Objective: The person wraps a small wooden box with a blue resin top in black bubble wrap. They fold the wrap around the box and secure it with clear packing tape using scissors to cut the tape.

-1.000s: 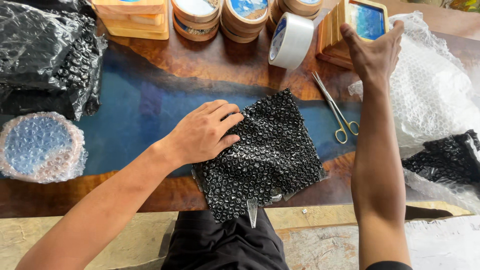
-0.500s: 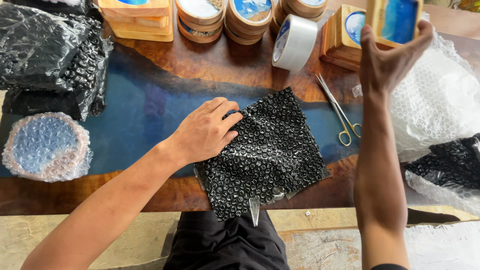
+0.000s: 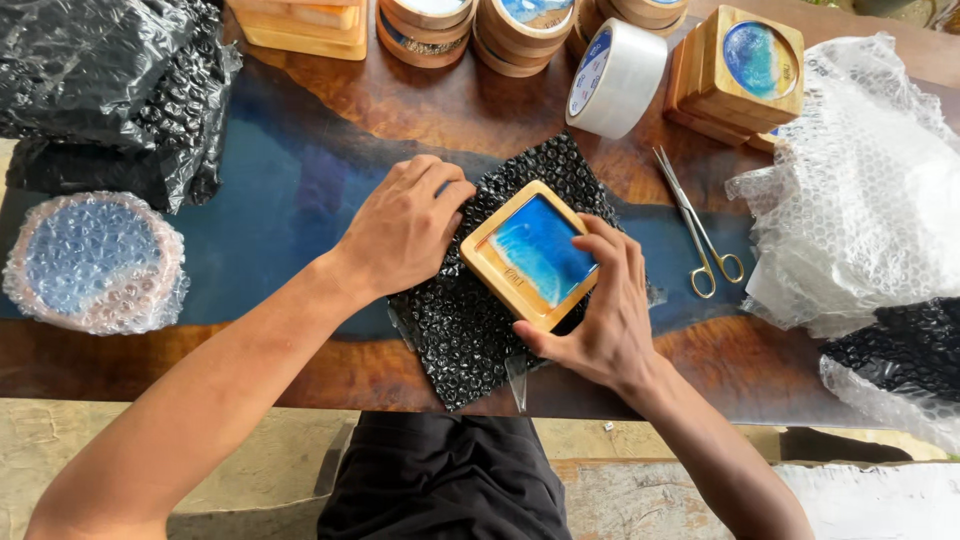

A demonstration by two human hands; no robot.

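Square wooden coaster with blue resin face (image 3: 533, 255) lies on the black bubble-wrap sheet (image 3: 470, 320) near the table's (image 3: 300, 170) front edge, unwrapped. My right hand (image 3: 600, 315) grips its corner; my left hand (image 3: 405, 225) presses flat, fingers open, on the sheet. One clear-wrapped round coaster (image 3: 92, 262) sits at the left edge; unwrapped stacks (image 3: 745, 75) line the far edge.

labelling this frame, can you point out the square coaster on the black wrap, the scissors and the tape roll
square coaster (image 3: 535, 253), head view, on its blue resin face
scissors (image 3: 697, 224), head view, on the crossed blades just above the handles
tape roll (image 3: 625, 82), head view, on its white outer band
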